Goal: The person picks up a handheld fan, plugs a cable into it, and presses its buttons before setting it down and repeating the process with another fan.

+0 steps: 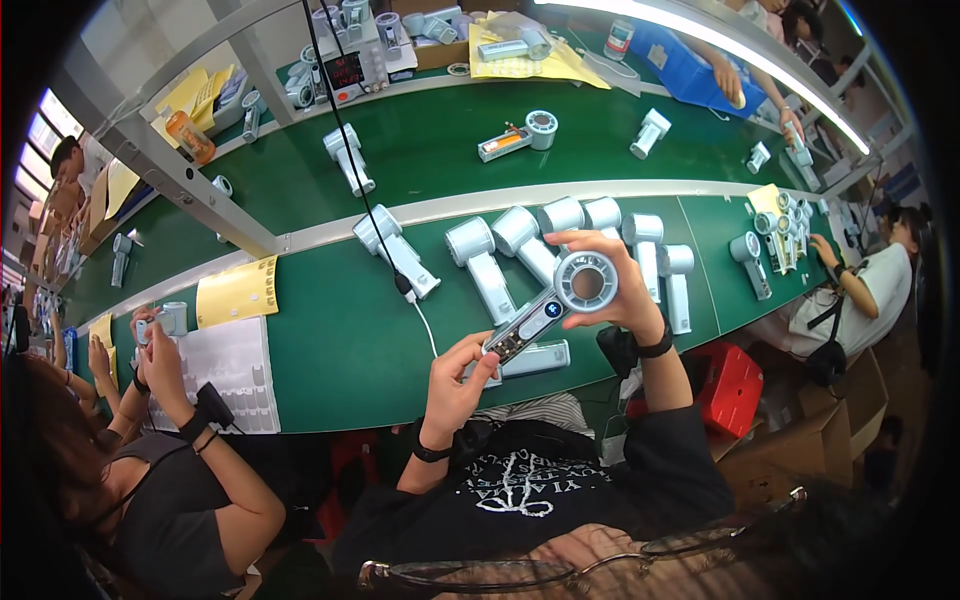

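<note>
Between my two hands, above the green table, is a light-blue handheld fan [541, 313] with a ring-shaped head and a dark strip of circuit parts showing along its handle. My left hand [459, 388] pinches the lower end of the handle. My right hand [625, 287] is wrapped round the head, thumb below and fingers above. Just under the handle another pale-blue fan part [537, 359] lies on the table. Beyond my hands rests a row of similar fans, among them one at the left of the row [481, 268] and one at the right [677, 287].
A white cable [422, 320] hangs from a black cord left of my hands. Sheets with rows of labels [228, 372] lie farther left, by a co-worker holding a fan part. Another co-worker sits at right near several fans [785, 232]. A red crate [731, 388] stands beside me.
</note>
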The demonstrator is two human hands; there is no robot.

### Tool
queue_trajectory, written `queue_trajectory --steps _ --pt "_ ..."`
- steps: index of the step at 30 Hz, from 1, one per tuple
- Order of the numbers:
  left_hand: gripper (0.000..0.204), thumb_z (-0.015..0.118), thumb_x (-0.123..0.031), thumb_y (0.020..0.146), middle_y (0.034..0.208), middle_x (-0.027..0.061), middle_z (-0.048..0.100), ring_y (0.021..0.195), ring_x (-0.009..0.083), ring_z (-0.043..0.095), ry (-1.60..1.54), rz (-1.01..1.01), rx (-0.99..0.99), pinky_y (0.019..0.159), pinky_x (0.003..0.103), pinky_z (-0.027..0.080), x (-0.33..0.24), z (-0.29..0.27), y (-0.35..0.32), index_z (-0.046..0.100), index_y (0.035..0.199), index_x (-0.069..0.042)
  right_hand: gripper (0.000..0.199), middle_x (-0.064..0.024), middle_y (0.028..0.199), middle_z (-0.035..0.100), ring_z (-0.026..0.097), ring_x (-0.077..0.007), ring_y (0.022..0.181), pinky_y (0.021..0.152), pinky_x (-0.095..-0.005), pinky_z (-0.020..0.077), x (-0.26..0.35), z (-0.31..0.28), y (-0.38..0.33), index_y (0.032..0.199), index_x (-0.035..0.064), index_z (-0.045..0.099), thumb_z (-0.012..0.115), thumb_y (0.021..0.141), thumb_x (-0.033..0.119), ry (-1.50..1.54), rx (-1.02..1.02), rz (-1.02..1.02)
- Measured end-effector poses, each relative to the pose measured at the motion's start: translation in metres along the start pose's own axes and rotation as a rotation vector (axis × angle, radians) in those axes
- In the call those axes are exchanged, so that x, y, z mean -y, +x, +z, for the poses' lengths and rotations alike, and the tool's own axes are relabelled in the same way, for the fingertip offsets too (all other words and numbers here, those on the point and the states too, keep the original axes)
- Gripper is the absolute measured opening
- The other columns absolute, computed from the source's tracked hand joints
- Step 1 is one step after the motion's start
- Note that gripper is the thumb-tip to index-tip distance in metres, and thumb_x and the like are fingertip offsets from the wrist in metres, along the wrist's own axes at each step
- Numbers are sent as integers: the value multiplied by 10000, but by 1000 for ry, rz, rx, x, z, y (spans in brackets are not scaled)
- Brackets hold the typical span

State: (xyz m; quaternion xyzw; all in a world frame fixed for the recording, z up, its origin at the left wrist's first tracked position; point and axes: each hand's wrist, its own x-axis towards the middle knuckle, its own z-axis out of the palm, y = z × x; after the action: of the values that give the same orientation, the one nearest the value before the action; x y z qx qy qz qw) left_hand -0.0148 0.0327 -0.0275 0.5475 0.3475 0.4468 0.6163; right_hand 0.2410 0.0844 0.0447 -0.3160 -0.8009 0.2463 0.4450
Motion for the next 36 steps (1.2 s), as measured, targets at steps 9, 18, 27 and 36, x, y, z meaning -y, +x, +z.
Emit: queue_trajectory --steps 9,18,27,36 --pt "274 421 -142 995 1136 112 590 749 138 550 138 172 34 670 236 437 -21 4 8 578 1001 82 778 -201 1230 559 562 -311 1107 918 -412 455 4 3 3 1189 51 452 896 580 242 -35 -165 -121" --pt "330 381 -201 1006 1060 68 444 721 93 432 306 305 -228 629 212 371 -28 18 -4 573 915 53 729 -185 1020 624 619 -315 956 944 -534 448 53 2 -24 1155 44 449 871 636 332 -353 -333 -207" --pt "270 382 -138 996 1043 85 456 705 99 420 528 399 -401 594 218 362 -22 -30 -3 515 844 41 965 -113 926 489 476 -205 763 679 -314 423 131 -103 -85 1440 57 172 729 759 452 134 -667 -282" --pt "261 373 -89 987 1016 92 476 670 108 413 557 340 -446 581 231 365 -23 -28 8 512 827 64 1002 -174 909 552 540 -234 768 714 -335 451 121 -92 -75 1454 36 62 688 778 431 613 -663 -438"
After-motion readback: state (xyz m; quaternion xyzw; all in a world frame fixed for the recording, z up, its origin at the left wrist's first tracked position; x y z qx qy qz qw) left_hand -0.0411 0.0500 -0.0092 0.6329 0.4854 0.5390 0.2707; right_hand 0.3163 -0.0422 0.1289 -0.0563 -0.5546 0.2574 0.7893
